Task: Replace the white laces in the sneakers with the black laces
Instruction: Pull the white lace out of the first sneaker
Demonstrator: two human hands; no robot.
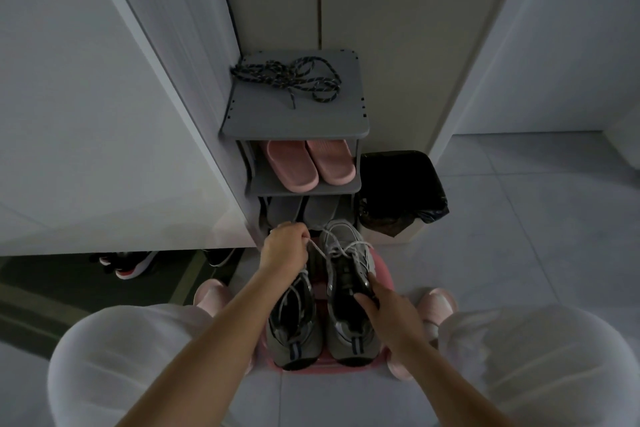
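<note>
Two knees in white trousers [138,357] frame the bottom of the view, with both bare forearms reaching forward between them. Just past them, the right hand [391,319] grips the right sneaker [349,288], fingers curled over the edge of its dark opening on the outer side. Ahead of that grip and across to the other side, the left hand [285,248] is closed into a loose fist, pinching one end of the white lace [349,246]. From the pinch the flat, pale strand runs taut to the right sneaker's upper eyelets, and more of it loops slackly over the tongue. Directly under the left wrist sits the left sneaker [292,329], heel toward the person. Both shoes are grey mesh with dark panels, rounded heels and a striped pull tab at the back. They stand side by side on a pink stool [384,274] with a smooth, plastic-looking rim. Well beyond both hands, the black laces [287,80] lie in a loose tangle on the flat top of a grey shoe rack [294,121]; they are round, braided cords flecked with lighter thread. Below them one shelf holds smooth pink slippers [311,163], and the shelf nearest the left fist holds grey slippers [301,210]. Beside the rack, out past the right hand, a bin [398,194] is lined with a crinkled black bag.
</note>
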